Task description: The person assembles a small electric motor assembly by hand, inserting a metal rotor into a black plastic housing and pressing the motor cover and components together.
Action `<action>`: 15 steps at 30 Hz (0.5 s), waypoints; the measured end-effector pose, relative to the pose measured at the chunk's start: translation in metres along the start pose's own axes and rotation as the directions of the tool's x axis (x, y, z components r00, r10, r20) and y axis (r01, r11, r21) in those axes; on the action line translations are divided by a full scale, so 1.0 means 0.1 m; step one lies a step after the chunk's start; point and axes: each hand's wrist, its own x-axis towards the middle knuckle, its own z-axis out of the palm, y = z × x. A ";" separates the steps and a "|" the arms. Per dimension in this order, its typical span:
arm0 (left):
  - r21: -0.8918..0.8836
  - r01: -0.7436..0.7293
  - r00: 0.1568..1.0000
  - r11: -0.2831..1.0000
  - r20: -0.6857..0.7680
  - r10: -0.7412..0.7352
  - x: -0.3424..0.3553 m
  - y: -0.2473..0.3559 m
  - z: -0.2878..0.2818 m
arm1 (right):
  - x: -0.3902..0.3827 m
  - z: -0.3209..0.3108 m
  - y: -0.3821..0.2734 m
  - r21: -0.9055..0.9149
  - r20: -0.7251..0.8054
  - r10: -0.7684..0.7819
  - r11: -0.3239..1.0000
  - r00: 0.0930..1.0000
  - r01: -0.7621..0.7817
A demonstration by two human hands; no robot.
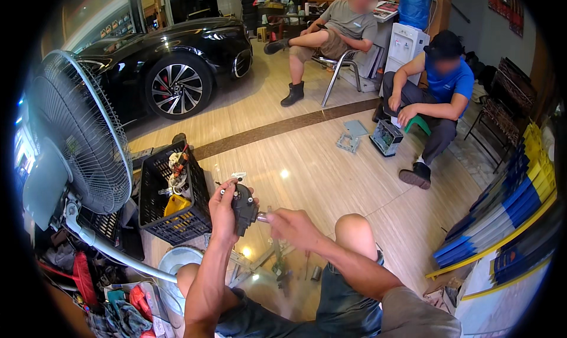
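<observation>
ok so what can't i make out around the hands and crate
In the head view:
Some fingers of the left hand: hidden behind the dark part.
Outer end of the silver piece: covered by the right hand.
Metal pieces below the hands: too small and blurred to identify.
Bottom of the black crate: hidden by its wall and contents.

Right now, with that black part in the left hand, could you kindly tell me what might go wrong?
If the left hand loses its grip, the black part could fall toward the floor, where a small metal cylinder lies.

The silver metal piece in the right hand meets the part's side; a slip might scrape the fingers.
</observation>
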 end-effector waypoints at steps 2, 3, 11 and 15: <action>-0.006 -0.005 1.000 1.000 0.001 0.005 0.00 0.00 0.01 | -0.05 0.07 -0.07 0.174 -0.139 -0.108 0.976 0.984 0.132; -0.002 -0.011 1.000 1.000 0.000 0.011 0.00 0.00 0.02 | -0.04 0.10 -0.03 0.172 -0.139 -0.108 0.976 0.984 0.132; 0.021 0.003 1.000 1.000 -0.004 -0.003 -0.03 0.03 0.03 | -0.02 0.00 -0.05 0.037 -0.040 0.021 0.999 0.999 -0.020; 0.014 -0.005 1.000 1.000 -0.009 0.005 -0.02 0.01 0.05 | -0.04 0.13 0.02 0.201 -0.162 -0.100 0.971 0.982 0.132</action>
